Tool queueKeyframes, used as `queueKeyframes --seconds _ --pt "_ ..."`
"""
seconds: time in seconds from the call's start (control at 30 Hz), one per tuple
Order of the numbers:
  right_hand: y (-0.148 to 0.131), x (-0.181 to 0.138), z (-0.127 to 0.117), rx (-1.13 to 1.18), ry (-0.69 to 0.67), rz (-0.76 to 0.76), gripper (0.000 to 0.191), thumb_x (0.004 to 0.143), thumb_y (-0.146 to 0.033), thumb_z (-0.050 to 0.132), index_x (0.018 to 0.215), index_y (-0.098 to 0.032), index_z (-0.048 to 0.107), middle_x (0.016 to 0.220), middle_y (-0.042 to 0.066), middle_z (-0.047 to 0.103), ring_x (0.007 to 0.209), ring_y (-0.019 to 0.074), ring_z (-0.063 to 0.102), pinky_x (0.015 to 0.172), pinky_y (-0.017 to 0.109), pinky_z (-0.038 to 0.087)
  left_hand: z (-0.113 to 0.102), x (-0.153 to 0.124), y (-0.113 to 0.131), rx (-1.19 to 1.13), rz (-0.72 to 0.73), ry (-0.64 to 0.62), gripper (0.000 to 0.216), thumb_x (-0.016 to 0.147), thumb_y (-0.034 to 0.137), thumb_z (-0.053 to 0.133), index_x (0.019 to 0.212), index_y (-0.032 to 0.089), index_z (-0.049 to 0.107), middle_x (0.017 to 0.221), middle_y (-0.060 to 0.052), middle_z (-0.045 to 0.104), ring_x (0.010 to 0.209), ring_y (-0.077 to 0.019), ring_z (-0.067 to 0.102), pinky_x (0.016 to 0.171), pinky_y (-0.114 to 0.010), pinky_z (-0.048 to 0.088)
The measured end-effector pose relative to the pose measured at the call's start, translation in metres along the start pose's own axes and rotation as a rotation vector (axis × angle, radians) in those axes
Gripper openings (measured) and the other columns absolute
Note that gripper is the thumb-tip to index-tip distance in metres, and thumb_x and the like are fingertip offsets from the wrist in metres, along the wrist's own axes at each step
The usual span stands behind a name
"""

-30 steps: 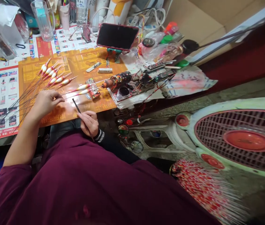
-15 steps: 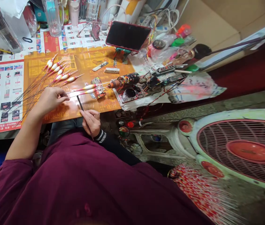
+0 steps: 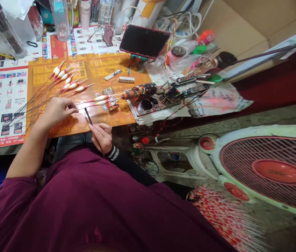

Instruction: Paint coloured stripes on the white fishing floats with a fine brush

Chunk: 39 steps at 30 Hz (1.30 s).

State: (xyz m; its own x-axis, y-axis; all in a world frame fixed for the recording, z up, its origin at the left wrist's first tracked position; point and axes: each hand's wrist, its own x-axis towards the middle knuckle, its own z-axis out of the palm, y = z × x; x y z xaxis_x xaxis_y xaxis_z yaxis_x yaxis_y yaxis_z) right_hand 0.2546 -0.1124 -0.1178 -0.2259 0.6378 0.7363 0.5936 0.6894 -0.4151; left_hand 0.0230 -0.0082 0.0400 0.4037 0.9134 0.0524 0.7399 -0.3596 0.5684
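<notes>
The orange sheet (image 3: pixel 123 117) and what lies on it stand a little farther right in view than a second ago, likely because the head has turned. At the sheet's right edge sits a paint-spattered motor tool (image 3: pixel 144 90). The left hand (image 3: pixel 58 110) is over the sheet's near left part and the right hand (image 3: pixel 102 136) at its near edge, both in much the same pose as before. Two red-and-white floats (image 3: pixel 101 99) lie side by side over the sheet's right part, the upper one's tip reaching toward the tool. The brush (image 3: pixel 89 118), pinched narrowly in the right fingers, slants over the sheet's near edge. Its tip is closer to the stem (image 3: pixel 81 108) than a second ago — which, I judge, brings it right to the work, though contact I cannot tell. Left thumb and fingertips close on that stem — the float bodies lie beyond them, toward the sheet's right edge.
</notes>
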Motion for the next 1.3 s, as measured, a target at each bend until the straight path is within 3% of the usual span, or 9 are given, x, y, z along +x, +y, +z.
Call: queueKeyframes --seconds 0.2,0.33,0.53,0.67,0.93,1.1,1.3 --pt "0.004 -0.004 0.003 -0.013 0.046 -0.039 0.052 0.103 -0.023 0.056 0.155 -0.023 0.059 0.133 0.011 0.077 0.116 0.0283 0.069 0.104 0.046 0.056 -0.001 0.001 -0.003 0.026 0.05 -0.009 0.011 0.09 0.028 0.074 0.086 0.02 0.082 0.085 -0.006 0.08 0.079 -0.0197 0.072 0.075 -0.031 0.049" --pt "0.007 -0.009 0.008 0.004 0.044 -0.016 0.049 0.102 -0.024 0.056 0.15 -0.024 0.063 0.129 0.009 0.078 0.117 0.0273 0.069 0.106 0.045 0.056 -0.014 -0.001 -0.011 0.043 0.039 0.008 0.014 0.094 0.027 0.07 0.092 0.02 0.082 0.09 -0.007 0.079 0.085 -0.0201 0.071 0.08 -0.032 0.05" --pt "0.008 -0.008 0.01 -0.013 0.121 -0.044 0.048 0.101 -0.022 0.055 0.148 -0.025 0.066 0.123 0.008 0.08 0.113 0.0258 0.07 0.102 0.043 0.058 -0.035 -0.003 -0.037 0.222 -0.097 0.251 0.023 0.101 0.029 0.059 0.102 0.023 0.081 0.107 -0.011 0.074 0.102 -0.0277 0.067 0.084 -0.038 0.049" --pt "0.009 -0.007 0.007 -0.006 0.083 -0.055 0.047 0.101 -0.023 0.055 0.147 -0.024 0.067 0.124 0.009 0.08 0.114 0.0264 0.069 0.103 0.044 0.058 -0.032 0.004 -0.056 0.252 -0.174 0.279 0.019 0.102 0.03 0.06 0.101 0.023 0.077 0.108 -0.011 0.069 0.102 -0.0272 0.066 0.084 -0.038 0.047" --pt "0.011 -0.01 0.01 0.043 0.06 -0.041 0.05 0.102 -0.023 0.057 0.152 -0.025 0.063 0.126 0.009 0.079 0.118 0.0263 0.069 0.108 0.044 0.057 -0.023 0.012 -0.088 0.27 -0.17 0.358 0.02 0.094 0.041 0.069 0.104 0.025 0.077 0.104 -0.01 0.069 0.103 -0.0259 0.066 0.078 -0.034 0.046" --pt "0.008 -0.004 0.009 -0.009 0.098 -0.06 0.045 0.101 -0.021 0.054 0.142 -0.022 0.07 0.119 0.008 0.081 0.112 0.0258 0.071 0.1 0.044 0.062 -0.038 0.003 -0.065 0.255 -0.136 0.307 0.016 0.093 0.036 0.065 0.095 0.024 0.075 0.105 -0.011 0.073 0.101 -0.0269 0.068 0.08 -0.038 0.046" --pt "0.011 -0.003 0.009 -0.008 0.015 -0.019 0.042 0.103 -0.025 0.05 0.137 -0.021 0.074 0.116 0.009 0.081 0.114 0.0253 0.071 0.102 0.045 0.063 -0.042 -0.018 -0.017 0.149 -0.015 0.154 0.02 0.092 0.045 0.069 0.092 0.026 0.077 0.088 -0.003 0.077 0.075 -0.0203 0.065 0.07 -0.035 0.045"
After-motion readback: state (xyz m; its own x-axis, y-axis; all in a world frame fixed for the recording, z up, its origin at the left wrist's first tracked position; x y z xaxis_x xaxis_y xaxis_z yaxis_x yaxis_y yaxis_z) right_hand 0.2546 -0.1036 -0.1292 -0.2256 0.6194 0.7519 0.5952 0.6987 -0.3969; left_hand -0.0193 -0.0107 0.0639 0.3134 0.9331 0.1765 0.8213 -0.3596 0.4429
